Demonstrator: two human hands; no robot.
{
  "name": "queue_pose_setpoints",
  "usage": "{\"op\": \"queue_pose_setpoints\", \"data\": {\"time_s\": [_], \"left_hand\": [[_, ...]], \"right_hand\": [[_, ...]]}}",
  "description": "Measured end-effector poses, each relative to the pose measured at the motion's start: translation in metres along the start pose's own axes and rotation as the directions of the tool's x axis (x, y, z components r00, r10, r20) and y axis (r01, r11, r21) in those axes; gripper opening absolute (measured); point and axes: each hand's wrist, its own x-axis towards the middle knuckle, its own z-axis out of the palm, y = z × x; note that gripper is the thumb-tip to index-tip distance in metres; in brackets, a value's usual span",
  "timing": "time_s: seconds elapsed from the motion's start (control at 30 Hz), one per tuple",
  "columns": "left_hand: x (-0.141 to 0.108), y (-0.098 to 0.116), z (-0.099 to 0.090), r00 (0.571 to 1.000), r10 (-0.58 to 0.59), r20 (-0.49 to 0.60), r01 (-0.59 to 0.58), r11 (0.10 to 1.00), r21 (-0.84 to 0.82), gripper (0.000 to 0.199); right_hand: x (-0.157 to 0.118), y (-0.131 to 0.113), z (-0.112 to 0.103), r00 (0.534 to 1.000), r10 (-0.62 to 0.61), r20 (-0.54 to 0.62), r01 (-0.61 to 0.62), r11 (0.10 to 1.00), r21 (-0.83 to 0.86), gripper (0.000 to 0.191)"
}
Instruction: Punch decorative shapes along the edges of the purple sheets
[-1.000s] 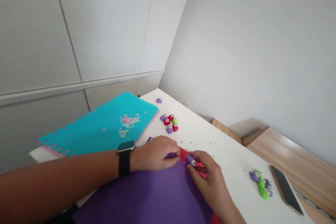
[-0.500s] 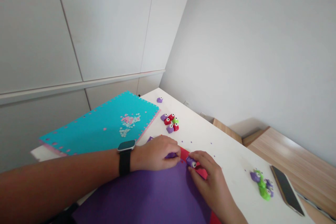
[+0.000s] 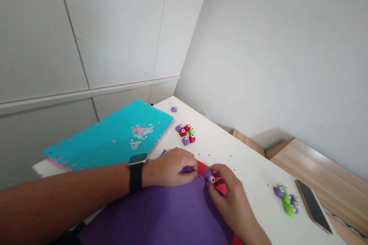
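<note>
Overall, white cabinet doors [image 3: 86, 26] fill the upper left and a pale wall [image 3: 273, 46] the upper right, with a wooden ledge [image 3: 316, 168] beyond the white surface [image 3: 247, 164]. A purple sheet [image 3: 155, 214] lies at the surface's near edge, and a teal sheet [image 3: 97, 141] with pink-notched edges lies beyond it, carrying a scatter of pink and white paper cutouts [image 3: 139, 134]. A phone [image 3: 312, 206] lies at right, just beside a heap of green and purple craft punches [image 3: 286, 203]. Nearer the wall sits a group of red, purple and green craft punches [image 3: 185, 134], with a lone purple punch [image 3: 174, 109] further off.

Left hand [image 3: 169, 167], a black-strapped watch [image 3: 135, 172] on its wrist, lies curled over a purple punch [image 3: 186, 169], which is mostly hidden; whether this grip is closed or only resting cannot be told. Right hand [image 3: 230, 187] keeps a narrow grip on a second purple punch [image 3: 209, 176], which sits on a red paper strip [image 3: 220, 185] at the purple sheet's far edge. Against the frame half a second earlier, the right-hand fingers [image 3: 221, 170] lie further over the punch's top and its angle looks slightly different; the left hand looks unmoved. Tiny purple dots [image 3: 208, 155] speckle the surface nearby.
</note>
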Motion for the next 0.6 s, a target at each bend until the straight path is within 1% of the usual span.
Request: {"op": "queue_pose_setpoints", "data": {"time_s": [0.1, 0.23, 0.4, 0.6], "left_hand": [[0.0, 0.0002, -0.0002, 1.0, 0.01, 0.004, -0.01, 1.0, -0.015, 0.012], [-0.0002, 0.0007, -0.0003, 1.0, 0.018, 0.008, -0.017, 0.999, -0.028, 0.017], [-0.0002, -0.001, 0.0004, 1.0, 0.023, 0.02, -0.022, 0.998, -0.053, 0.019], [0.0008, -0.0032, 0.0008, 1.0, -0.005, 0.02, 0.007, 0.997, -0.071, 0.02]], "right_hand": [[0.0011, -0.0001, -0.0011, 0.999, -0.048, -0.014, 0.048, 0.999, 0.003, 0.031], [0.0008, -0.0015, -0.0012, 0.997, -0.072, 0.01, 0.072, 0.997, 0.024, 0.035], [0.0007, -0.0043, -0.0006, 0.997, -0.077, 0.031, 0.076, 0.996, 0.051, 0.039], [0.0025, -0.0085, 0.0025, 0.996, -0.06, 0.069, 0.051, 0.991, 0.122, 0.041]]}}
